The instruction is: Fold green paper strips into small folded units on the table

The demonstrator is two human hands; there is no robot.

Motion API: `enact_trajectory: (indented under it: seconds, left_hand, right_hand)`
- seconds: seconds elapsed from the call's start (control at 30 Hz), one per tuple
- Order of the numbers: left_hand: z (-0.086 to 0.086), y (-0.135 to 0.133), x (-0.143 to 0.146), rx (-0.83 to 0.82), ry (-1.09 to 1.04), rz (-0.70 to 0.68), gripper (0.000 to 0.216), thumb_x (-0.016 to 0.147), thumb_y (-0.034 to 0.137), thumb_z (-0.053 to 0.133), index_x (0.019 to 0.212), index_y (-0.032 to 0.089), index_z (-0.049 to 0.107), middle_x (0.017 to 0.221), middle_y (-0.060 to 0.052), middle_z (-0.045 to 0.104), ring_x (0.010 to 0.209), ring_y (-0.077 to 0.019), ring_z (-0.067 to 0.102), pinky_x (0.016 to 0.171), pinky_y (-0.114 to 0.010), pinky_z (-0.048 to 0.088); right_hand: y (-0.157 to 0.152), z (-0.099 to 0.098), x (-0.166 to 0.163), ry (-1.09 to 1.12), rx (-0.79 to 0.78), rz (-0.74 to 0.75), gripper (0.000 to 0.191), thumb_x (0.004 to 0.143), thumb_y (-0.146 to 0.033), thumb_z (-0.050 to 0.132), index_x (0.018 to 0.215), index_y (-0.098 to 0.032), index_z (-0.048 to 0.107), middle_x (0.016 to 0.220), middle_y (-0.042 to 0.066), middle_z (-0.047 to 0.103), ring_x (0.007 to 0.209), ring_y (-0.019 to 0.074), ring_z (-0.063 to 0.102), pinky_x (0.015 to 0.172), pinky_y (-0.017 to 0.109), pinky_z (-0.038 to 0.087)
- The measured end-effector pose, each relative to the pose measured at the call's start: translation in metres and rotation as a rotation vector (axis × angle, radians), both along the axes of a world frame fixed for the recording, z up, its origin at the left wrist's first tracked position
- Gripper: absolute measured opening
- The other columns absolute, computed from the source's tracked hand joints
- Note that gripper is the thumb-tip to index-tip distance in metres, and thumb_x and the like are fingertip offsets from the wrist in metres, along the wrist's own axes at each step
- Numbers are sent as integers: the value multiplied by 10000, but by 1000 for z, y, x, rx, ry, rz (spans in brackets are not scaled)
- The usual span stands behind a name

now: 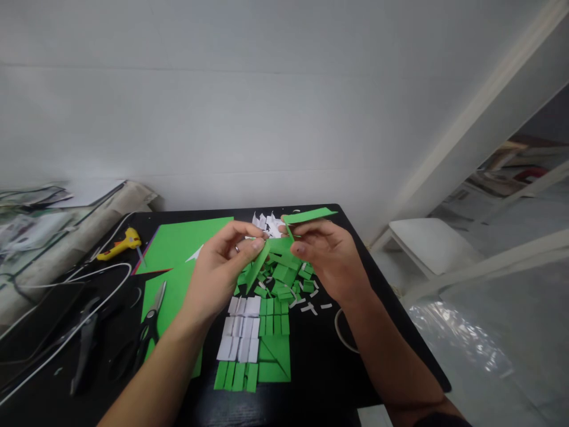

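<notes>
Between finger and thumb, my left hand [222, 261] pinches a green paper strip [258, 268] that slants down. My right hand [335, 258] grips a folded green paper strip [311, 214], with one part sticking out over the fingers. Whether the two strips are joined, I cannot tell. Below the hands lies a pile of small folded green paper pieces [284, 274], and white paper pieces [270, 224] sit behind it. Nearer to me, a square of folded paper pieces in rows is laid out, with white rows [239, 329] beside green ones [274, 317] and a flat green part [278, 362].
Scissors [153, 314] rest on green paper sheets [178, 237] at left, near a yellow glue gun [127, 243]. White cables [95, 270] cross the black table [320, 367]. Small white scraps [310, 307] are scattered right of the pile. A white stool [420, 243] stands beyond the right edge.
</notes>
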State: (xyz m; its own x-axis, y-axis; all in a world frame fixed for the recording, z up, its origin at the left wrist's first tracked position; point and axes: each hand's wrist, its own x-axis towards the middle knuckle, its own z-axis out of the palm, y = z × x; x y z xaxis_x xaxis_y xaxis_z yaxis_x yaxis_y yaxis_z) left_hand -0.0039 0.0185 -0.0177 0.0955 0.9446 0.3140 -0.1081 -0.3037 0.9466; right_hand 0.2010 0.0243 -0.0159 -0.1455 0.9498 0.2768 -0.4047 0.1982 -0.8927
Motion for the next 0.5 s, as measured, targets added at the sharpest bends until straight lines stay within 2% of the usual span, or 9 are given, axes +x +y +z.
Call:
enact_trajectory:
  seconds: [0.13,0.27,0.5]
  left_hand:
    - [1,-1,1,37,69,30,149,972,380,782,1057,257,775,941,-45,729,743,-148,640,665,-280,541]
    - [7,-3,5,115,72,116,143,978,379,772,1024,243,777,958,-50,768,790,-159,691,716,-285,581]
    - [9,-7,9,178,60,101,143,951,314,811,1065,241,766,942,-42,785,861,-180,752,805,-313,632]
  right_hand:
    - [-2,5,-1,23,-3,45,148,836,-337,930,931,-292,826,1102,34,842,1107,258,794,1074,489,630]
    - [-3,9,-3,23,-12,103,110,895,-336,860,984,-289,815,1032,25,845,1066,247,803,1144,513,581]
    - [-4,5,-1,-94,-29,124,144,917,-381,819,1013,-282,779,966,26,803,947,232,778,886,421,647]
